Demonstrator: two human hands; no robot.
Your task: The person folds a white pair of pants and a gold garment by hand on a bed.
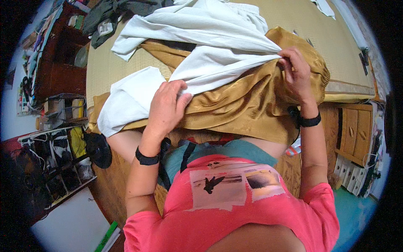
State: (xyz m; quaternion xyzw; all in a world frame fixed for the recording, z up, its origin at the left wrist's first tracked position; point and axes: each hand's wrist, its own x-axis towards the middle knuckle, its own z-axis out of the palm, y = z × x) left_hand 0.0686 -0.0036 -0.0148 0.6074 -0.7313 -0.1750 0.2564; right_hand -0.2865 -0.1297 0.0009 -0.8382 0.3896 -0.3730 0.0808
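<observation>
A white cloth garment (201, 29), with long leg-like parts and a gathered band at its far end, lies spread on the bed. Beneath it is a shiny golden-brown satin garment (243, 113) with gathered elastic at its right end; it drapes over the bed's near edge and my lap. My right hand (296, 73) pinches an edge of the white garment and pulls its folds taut toward the right. My left hand (168, 105) is closed on the near part of the white cloth, its fingertips partly hidden in the folds.
Dark clothing (105, 25) lies at the bed's far left. A woven mat (302, 19) covers the bed. To the left stand a dark wooden shelf (58, 80) and a rack of bags (54, 155); to the right, a wooden drawer cabinet (357, 132).
</observation>
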